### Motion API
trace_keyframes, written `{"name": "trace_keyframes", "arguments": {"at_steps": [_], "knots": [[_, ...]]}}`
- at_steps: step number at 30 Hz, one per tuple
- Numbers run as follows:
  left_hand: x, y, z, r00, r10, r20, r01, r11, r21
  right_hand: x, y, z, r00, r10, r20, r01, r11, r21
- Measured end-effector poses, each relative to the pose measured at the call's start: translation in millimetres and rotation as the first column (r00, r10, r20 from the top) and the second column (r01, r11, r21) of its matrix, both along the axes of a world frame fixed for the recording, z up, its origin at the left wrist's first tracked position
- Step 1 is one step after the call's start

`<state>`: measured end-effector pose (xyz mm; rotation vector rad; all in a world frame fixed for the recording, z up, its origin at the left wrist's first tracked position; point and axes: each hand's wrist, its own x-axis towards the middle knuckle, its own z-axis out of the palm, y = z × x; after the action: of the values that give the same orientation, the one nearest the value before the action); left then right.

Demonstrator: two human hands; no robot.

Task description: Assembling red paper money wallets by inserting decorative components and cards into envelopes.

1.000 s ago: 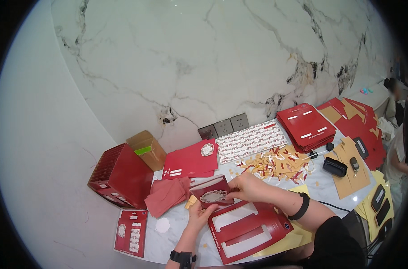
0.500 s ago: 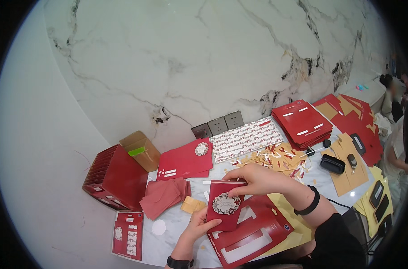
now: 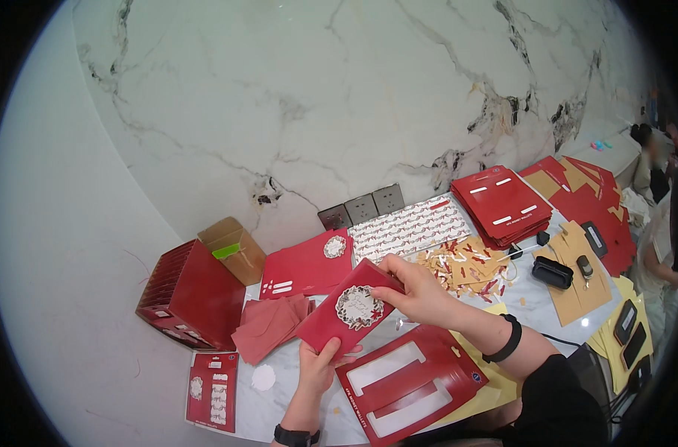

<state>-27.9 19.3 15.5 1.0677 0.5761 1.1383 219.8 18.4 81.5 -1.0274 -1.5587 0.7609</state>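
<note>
— What are the hands doing with that red card envelope with the round white lace-like ornament (image 3: 351,309)?

— Both hands are closed on it. The left hand (image 3: 318,366) grips its lower edge from below, thumb over the front; the right hand (image 3: 419,292) pinches its upper right corner. The envelope is up off the white marble tabletop (image 3: 279,402), tilted, ornament side facing up.

— Has anything changed?

— Yes. A second ago it lay low over the tabletop between the hands; half a second ago it was raised and upright; now it is swung round to a slant and carried further left. I'd judge it is being turned for a look or a fold.

— What lies around it?

— Just below, a red die-cut card sheet with long white windows (image 3: 413,381). To the left, a loose pile of dull red paper pieces (image 3: 270,324) and a red ribbed box (image 3: 191,295). Beyond the right hand, a scatter of red and tan paper strips (image 3: 462,267).
</note>
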Motion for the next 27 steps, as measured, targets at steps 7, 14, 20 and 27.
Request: {"name": "trace_keyframes", "arguments": {"at_steps": [7,14,20,27], "knots": [[2.1,2.5,4.4,0.985,0.156,-0.069,-0.146,0.981,0.129,3.0,3.5,-3.6,0.992,0.095,0.081,-0.1,0.993,0.058],[-4.7,2.3,-1.7,0.994,0.078,-0.078,-0.069,0.99,0.122,8.0,-2.2,12.5,0.889,0.383,-0.25,-0.424,0.896,-0.135],[-5.1,1.4,-4.4,0.998,0.045,-0.041,-0.04,0.992,0.119,9.8,4.6,-4.4,0.944,0.328,0.029,-0.318,0.932,-0.173],[-5.5,1.4,-8.8,0.996,0.065,-0.063,-0.059,0.993,0.099,5.6,1.4,-4.2,0.953,0.301,0.025,-0.287,0.928,-0.239]]}}
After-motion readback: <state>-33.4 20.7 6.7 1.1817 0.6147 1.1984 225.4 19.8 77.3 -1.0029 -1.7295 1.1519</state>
